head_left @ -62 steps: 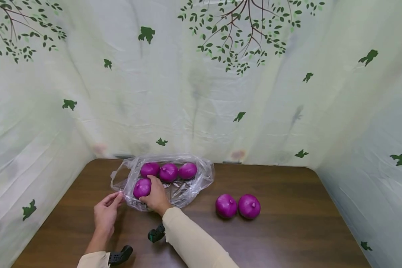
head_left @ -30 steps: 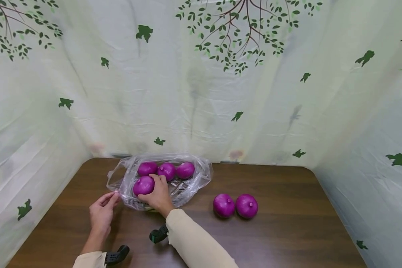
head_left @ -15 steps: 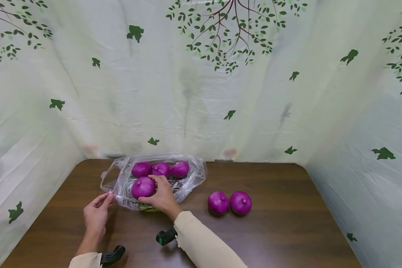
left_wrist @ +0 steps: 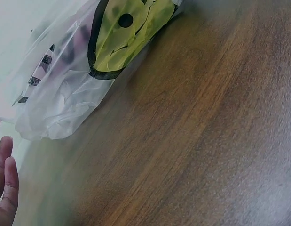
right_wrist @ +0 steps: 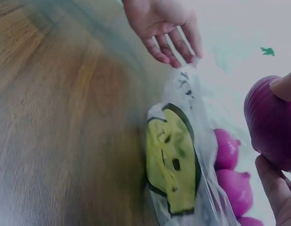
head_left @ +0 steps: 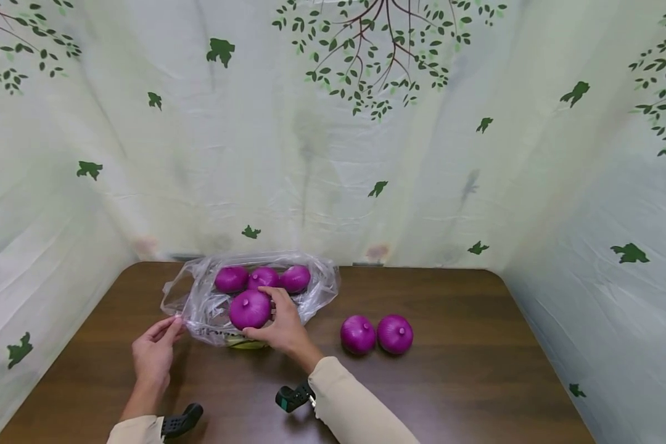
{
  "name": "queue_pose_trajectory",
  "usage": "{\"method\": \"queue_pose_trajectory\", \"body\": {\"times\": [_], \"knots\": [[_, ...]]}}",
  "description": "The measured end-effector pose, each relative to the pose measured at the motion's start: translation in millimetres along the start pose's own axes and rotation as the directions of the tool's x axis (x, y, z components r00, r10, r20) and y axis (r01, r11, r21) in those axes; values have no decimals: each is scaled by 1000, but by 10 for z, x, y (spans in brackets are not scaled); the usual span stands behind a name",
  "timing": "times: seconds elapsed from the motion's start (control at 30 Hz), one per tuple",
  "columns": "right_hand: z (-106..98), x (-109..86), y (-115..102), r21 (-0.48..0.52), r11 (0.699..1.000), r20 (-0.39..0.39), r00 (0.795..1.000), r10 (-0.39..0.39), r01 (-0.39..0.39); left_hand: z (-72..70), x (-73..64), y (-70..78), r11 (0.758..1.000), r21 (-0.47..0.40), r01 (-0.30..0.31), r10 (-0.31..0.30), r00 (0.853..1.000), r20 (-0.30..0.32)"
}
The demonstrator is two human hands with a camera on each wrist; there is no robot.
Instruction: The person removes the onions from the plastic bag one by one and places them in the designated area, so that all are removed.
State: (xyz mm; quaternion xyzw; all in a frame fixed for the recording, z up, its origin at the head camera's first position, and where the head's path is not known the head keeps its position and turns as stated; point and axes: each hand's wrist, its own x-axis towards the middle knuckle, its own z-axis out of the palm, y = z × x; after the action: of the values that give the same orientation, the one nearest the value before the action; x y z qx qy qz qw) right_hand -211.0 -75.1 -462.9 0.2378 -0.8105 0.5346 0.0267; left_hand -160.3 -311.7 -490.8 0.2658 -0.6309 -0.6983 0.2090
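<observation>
My right hand (head_left: 282, 324) grips a purple onion (head_left: 250, 309) between thumb and fingers, over the near side of a clear plastic bag (head_left: 322, 290). In the right wrist view the held onion (right_wrist: 270, 123) is above the bag's side, which carries a yellow printed face (right_wrist: 176, 162). Three more onions lie in a row inside the bag, the middle one (head_left: 263, 277) partly behind my fingers. At the bag's left corner my left hand (head_left: 154, 353) pinches the plastic edge. In the left wrist view only some fingers (left_wrist: 10, 183) show, beside the bag (left_wrist: 60, 103).
Two further onions, a left one (head_left: 357, 335) and a right one (head_left: 395, 334), stand side by side on the brown wooden table (head_left: 466, 382), right of the bag. A pale curtain (head_left: 333, 154) with leaf prints hangs behind and along both sides.
My right hand has drawn the onion up from the bag's left part, rightward and toward me. My left hand keeps its pinch on the bag's edge. The whole view has shifted slightly.
</observation>
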Motion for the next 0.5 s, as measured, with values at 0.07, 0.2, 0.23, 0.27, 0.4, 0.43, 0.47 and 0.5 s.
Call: {"method": "queue_pose_trajectory", "body": {"times": [0.07, 0.2, 0.23, 0.27, 0.4, 0.43, 0.47, 0.5], "knots": [[-49, -28, -6, 4, 1000, -2, 1000, -22, 22, -9, -5, 8, 1000, -13, 4, -4, 1000, -6], [-154, -93, -17, 10, 998, -4, 998, -61, 61, -28, -15, 13, 1000, -6, 14, -14, 1000, -11], [-187, -109, -20, 10, 998, -4, 998, -65, 65, -30, -15, 14, 1000, -7, 21, -21, 1000, -13], [-224, -124, -25, 16, 998, -4, 998, -69, 69, -30, -15, 15, 1000, -1, 26, -26, 1000, -14], [-381, -173, -43, 45, 996, 4, 997, -82, 81, -24, -13, 16, 999, 21, 24, -23, 1000, -16], [-417, -189, -48, 67, 995, 10, 997, -74, 73, -23, -13, 16, 999, 25, 25, -24, 1000, -17], [-452, -205, -51, 89, 994, 16, 998, -68, 66, -23, -15, 13, 999, 29, 24, -23, 1000, -16], [-484, -224, -50, 105, 993, 21, 998, -59, 57, -25, -16, 9, 999, 25, 25, -25, 1000, -15]]}}
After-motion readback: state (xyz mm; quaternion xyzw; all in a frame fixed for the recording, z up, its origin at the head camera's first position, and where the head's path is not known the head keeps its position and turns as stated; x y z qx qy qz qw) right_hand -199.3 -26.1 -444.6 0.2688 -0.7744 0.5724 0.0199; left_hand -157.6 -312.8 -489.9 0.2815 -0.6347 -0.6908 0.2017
